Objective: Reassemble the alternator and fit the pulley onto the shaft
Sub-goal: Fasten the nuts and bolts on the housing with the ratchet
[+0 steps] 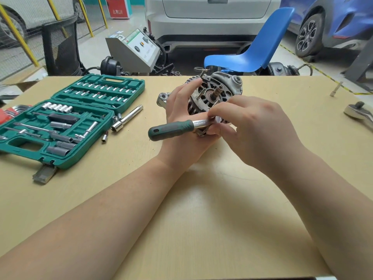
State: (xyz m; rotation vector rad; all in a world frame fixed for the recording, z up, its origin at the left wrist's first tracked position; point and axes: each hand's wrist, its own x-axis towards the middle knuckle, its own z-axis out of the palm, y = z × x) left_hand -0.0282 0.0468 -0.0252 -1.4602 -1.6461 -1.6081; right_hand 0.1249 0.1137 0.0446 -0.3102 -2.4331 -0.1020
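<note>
Alternator: sits on the table at about 12 o'clock from the person, tilted so its slotted end face and bare threaded shaft point up and toward the camera.
Left hand: cups the alternator's 9 o'clock side, fingers curled over the housing rim and the thumb side underneath, gripping it.
Right hand: comes in from 3 o'clock, fingertips bunched and pinching the metal head of the ratchet at the alternator's 6 o'clock edge; what lies under the fingertips is hidden.
Ratchet: its green handle sticks out toward 9 o'clock, lying across the left hand, with the chrome neck running into the right fingers.
Socket set: an open green case at 10 o'clock on the table, with rows of bits and sockets in it.
Loose pieces: an extension bar and small sockets lie just beside the case's right edge.
Second ratchet head: at 3 o'clock near the table edge, well apart from the hands.
Background: a blue chair and parked cars past the table's far edge.
</note>
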